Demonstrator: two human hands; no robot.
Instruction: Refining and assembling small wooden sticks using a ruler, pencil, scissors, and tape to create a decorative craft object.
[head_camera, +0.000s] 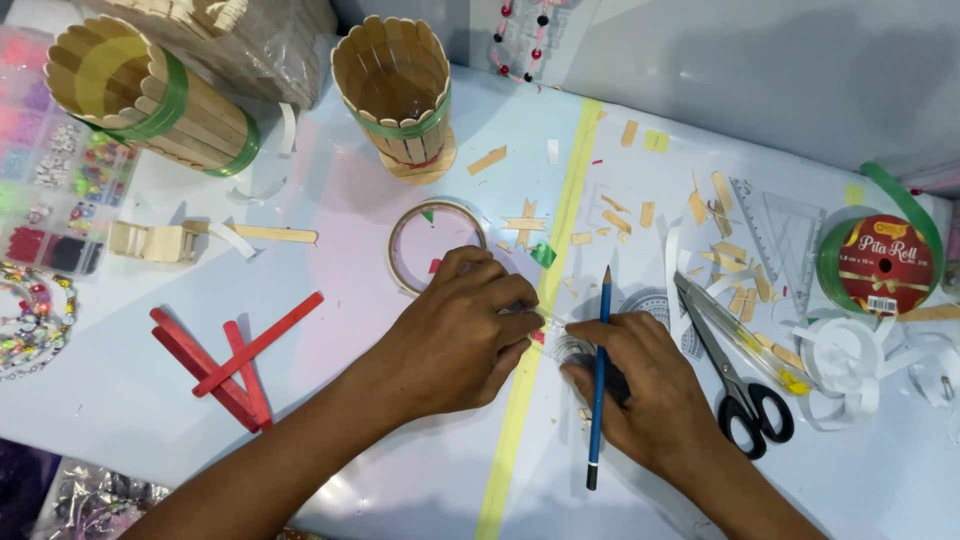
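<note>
My left hand (462, 330) rests on the white table with its fingers curled, the fingertips pressing on a small clear item near a red scrap at the yellow tape strip (560, 240). My right hand (640, 385) lies just right of it, holding a blue pencil (599, 375) between the fingers, tip pointing away from me, and presses down on a clear plastic ruler or protractor (655, 305). The two hands nearly touch. What lies under the fingertips is mostly hidden.
A tape roll (432, 245) sits just beyond my left hand. Two stick-built cylinders (395, 85) (140, 90) stand at the back. Red sticks (235, 360) lie left, scissors (735, 370) right, a green ribbon spool (880, 262) far right, a bead box (45, 170) at the left edge.
</note>
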